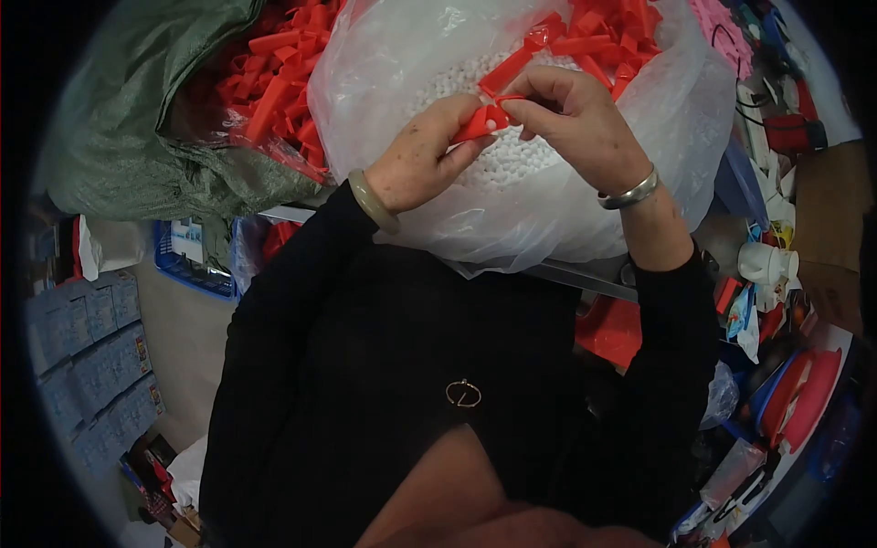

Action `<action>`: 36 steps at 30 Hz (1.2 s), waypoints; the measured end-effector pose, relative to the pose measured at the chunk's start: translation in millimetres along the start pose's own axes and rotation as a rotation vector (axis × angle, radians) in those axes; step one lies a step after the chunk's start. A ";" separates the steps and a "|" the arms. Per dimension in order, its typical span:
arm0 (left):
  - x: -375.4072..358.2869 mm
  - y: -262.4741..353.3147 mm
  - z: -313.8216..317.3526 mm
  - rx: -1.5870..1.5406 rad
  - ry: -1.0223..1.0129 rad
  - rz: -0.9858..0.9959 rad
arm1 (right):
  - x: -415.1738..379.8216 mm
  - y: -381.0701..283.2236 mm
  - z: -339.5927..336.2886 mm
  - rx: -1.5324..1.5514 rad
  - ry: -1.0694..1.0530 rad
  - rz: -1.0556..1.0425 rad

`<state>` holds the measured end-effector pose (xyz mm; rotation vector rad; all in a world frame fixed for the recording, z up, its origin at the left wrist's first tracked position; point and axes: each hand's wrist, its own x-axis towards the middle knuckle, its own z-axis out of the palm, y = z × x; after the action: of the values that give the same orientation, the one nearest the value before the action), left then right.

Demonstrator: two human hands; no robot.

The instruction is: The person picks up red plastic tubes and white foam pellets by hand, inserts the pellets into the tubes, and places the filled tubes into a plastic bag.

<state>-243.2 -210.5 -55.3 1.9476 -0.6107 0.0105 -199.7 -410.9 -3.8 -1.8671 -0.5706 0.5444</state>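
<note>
My left hand point(427, 151), with a pale bangle at the wrist, is closed around a small red plastic piece point(479, 124) that has a whitish spot on its face. My right hand point(577, 121), wearing a silver bangle, pinches at a thin red edge of the same piece with thumb and forefinger. Whether a white ball is also in those fingertips cannot be made out. Beneath both hands lies a mass of small white balls point(525, 164) inside a large clear plastic bag point(438, 228). More red plastic pieces point(594, 41) rest on the bag's far side.
At the left, a green woven sack point(119, 119) gapes over a heap of red pieces point(274, 82). A blue basket point(194, 281) and stacked blue-grey boxes point(96, 338) are below it. Mixed goods, including a white bottle point(766, 263), crowd the right side beside a cardboard box point(829, 210).
</note>
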 end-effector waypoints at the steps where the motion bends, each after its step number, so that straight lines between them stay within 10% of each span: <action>1: 0.2 4.8 -0.2 -0.050 -0.039 -0.136 | -4.5 -3.7 5.4 -0.153 0.142 -0.096; 10: -24.9 -1.7 5.6 -0.129 0.313 -0.029 | -18.9 -18.0 95.9 -0.611 0.590 -0.532; 17: -66.0 28.5 -48.4 0.295 0.276 -0.138 | -6.1 -19.9 110.4 -0.456 0.453 -0.681; 28: -187.5 30.7 -162.1 1.077 0.032 -0.650 | 66.4 73.7 47.3 -1.252 0.244 -0.025; 36: -112.2 35.7 -131.6 0.602 0.426 -0.163 | 59.8 50.3 20.2 -1.306 0.150 0.097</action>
<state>-321.7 -63.8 3.9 2.4662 -0.1650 0.5481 -158.6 -376.0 -63.9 -3.1338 -0.8276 0.0147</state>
